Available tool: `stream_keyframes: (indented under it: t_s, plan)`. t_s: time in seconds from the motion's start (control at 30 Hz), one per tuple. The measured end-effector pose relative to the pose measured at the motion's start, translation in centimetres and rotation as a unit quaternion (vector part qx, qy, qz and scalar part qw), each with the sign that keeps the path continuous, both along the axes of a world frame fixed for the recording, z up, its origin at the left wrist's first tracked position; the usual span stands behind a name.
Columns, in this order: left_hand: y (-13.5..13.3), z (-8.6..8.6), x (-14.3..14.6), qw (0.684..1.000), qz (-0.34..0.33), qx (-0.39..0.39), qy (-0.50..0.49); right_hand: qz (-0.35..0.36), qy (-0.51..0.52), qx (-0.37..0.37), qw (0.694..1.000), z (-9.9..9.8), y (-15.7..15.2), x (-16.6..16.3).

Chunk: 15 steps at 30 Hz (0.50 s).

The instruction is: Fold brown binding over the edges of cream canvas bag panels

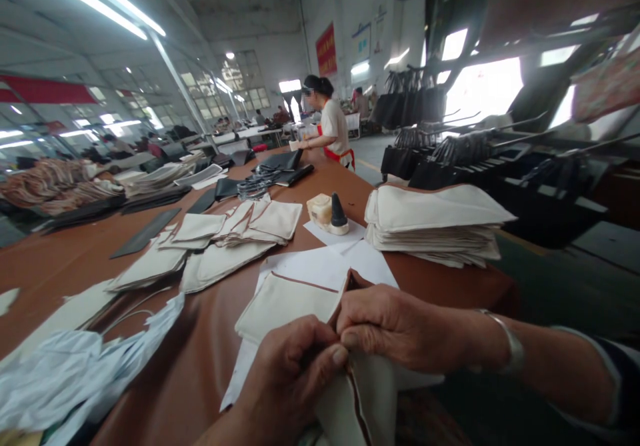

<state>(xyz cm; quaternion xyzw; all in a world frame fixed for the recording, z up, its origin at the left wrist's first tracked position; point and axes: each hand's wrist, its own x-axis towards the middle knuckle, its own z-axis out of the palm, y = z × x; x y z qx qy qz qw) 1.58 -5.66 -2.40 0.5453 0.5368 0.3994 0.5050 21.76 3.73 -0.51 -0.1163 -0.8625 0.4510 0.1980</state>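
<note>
A cream fabric panel with brown edging (295,299) is folded along its brown seam in front of me, partly over white paper sheets (240,373). My left hand (295,373) pinches the brown edge between thumb and forefinger. Right beside it, my right hand (385,323) is closed on the same edge, thumb against curled fingers. The two thumbs nearly meet at the seam. Below the hands, the rest of the panel hangs toward me. Beyond it stand a pale glue container (319,210) and a dark cone-shaped object (338,211).
A thick stack of cream panels (430,223) lies to the right; looser cream panels (225,246) spread left. Crumpled pale cloth (75,373) covers the near-left brown tabletop (200,339). A co-worker (333,123) stands at the table's far side. Black bags (415,106) hang on racks at right.
</note>
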Motion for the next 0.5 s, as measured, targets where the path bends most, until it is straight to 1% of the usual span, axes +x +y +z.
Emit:
stream_keyframes:
  t_s: [0.13, 0.2, 0.27, 0.33, 0.4, 0.5]
  plan:
    - [0.1, -0.1, -0.9, 0.995, -0.066, 0.071, 0.03, -0.002, -0.032, -0.104, 0.994, -0.1, 0.1, 0.1]
    - [0.2, -0.1, -1.3, 0.989, -0.063, 0.118, 0.061, -0.006, -0.039, -0.15, 0.988, -0.4, 0.2, 0.1]
    - [0.2, 0.1, -1.6, 0.973, -0.055, 0.188, 0.12, -0.004, -0.043, -0.178, 0.983, -0.6, 0.3, 0.2]
    - [0.2, 0.3, -1.9, 0.944, -0.06, 0.269, 0.184, -0.003, -0.043, -0.196, 0.98, -0.6, 0.4, 0.2]
    - [0.2, 0.4, -2.0, 0.902, -0.073, 0.347, 0.247, -0.002, -0.041, -0.218, 0.975, -0.7, 0.3, 0.3]
    - [0.1, 0.3, -1.9, 0.839, -0.079, 0.422, 0.333, 0.004, -0.038, -0.247, 0.968, -0.7, 0.1, 0.2]
